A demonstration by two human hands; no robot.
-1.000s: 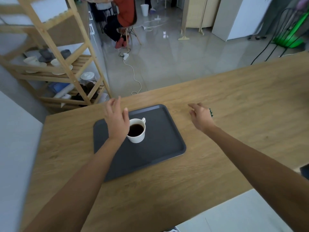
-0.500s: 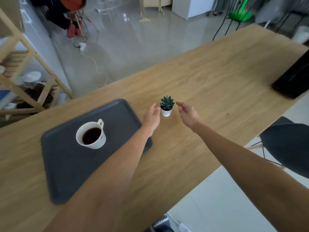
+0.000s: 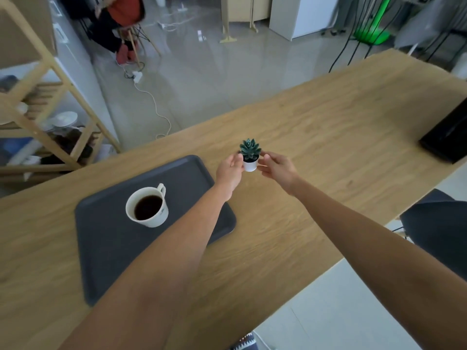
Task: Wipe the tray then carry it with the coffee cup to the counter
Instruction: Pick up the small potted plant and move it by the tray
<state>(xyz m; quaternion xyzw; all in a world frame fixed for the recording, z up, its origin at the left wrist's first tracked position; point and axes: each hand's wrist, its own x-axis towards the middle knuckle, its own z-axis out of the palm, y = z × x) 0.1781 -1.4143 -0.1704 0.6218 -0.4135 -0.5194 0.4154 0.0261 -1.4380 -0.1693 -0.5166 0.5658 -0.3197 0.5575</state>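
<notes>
A dark grey tray (image 3: 106, 248) lies on the wooden table (image 3: 328, 152), left of centre. On it stands a white coffee cup (image 3: 149, 208) full of dark coffee, handle pointing away from me. Just right of the tray's far corner is a small green succulent in a white pot (image 3: 250, 156). My left hand (image 3: 230, 170) touches the pot's left side and my right hand (image 3: 275, 166) touches its right side, so both hands cup it. My left forearm crosses over the tray's right edge.
A black box (image 3: 447, 137) sits at the table's right end. A dark chair seat (image 3: 439, 226) is under the near right edge. A wooden shelf rack (image 3: 50, 117) with dishes stands to the left. A seated person (image 3: 118, 18) and a white cable (image 3: 154, 107) are on the floor beyond.
My left hand left the cup and crossed right to the plant. Both hands closed in on the pot from either side. The view swung right, then steadied.
</notes>
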